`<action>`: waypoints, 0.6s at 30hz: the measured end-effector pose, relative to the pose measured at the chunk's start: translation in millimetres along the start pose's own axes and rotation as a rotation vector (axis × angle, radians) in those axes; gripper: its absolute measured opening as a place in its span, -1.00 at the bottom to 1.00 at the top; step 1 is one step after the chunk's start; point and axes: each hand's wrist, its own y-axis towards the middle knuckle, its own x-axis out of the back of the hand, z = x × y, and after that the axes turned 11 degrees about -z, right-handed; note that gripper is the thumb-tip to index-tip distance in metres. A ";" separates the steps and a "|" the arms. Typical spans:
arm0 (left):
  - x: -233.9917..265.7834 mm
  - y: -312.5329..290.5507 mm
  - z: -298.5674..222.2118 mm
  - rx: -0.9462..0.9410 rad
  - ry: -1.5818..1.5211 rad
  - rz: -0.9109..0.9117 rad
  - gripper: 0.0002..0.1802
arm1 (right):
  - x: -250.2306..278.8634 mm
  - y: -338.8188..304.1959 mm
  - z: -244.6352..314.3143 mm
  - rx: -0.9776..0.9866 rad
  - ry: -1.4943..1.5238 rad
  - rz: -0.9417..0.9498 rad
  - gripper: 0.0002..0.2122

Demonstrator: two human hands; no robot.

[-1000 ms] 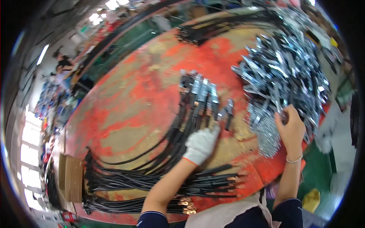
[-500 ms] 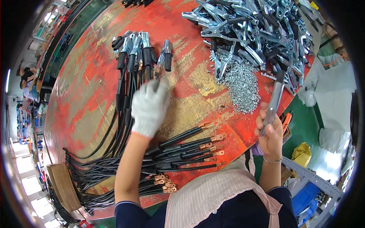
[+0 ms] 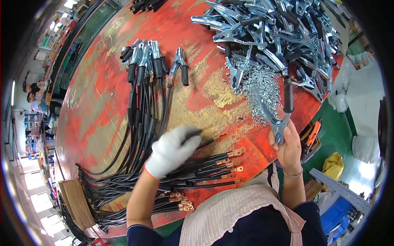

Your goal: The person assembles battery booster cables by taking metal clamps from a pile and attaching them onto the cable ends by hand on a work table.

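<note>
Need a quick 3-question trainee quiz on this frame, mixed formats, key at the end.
1. True or false: the left hand wears a white glove.
2. What does the right hand hold? A) a metal clamp with a black handle B) an orange tool C) a cardboard box
3. Fill in: the black cables near the left hand end in ____-coloured lugs.

Key: 1 true. 2 A, the metal clamp. 3 copper.

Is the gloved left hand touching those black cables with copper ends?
Touching. The head view shows the gloved left hand pressed onto the black cables, its fingers curled over one.
</note>
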 end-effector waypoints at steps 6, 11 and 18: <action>25.9 47.9 -0.5 0.610 -0.579 0.701 -0.61 | 7.9 0.2 4.1 0.151 0.009 0.008 -0.43; -13.5 35.4 9.1 0.753 -0.886 0.464 -0.78 | 34.2 5.6 -7.3 0.163 0.143 -0.021 -0.41; -31.8 14.8 -10.9 0.701 -0.943 0.180 -0.86 | 3.6 14.1 -15.5 0.055 0.349 0.036 -0.60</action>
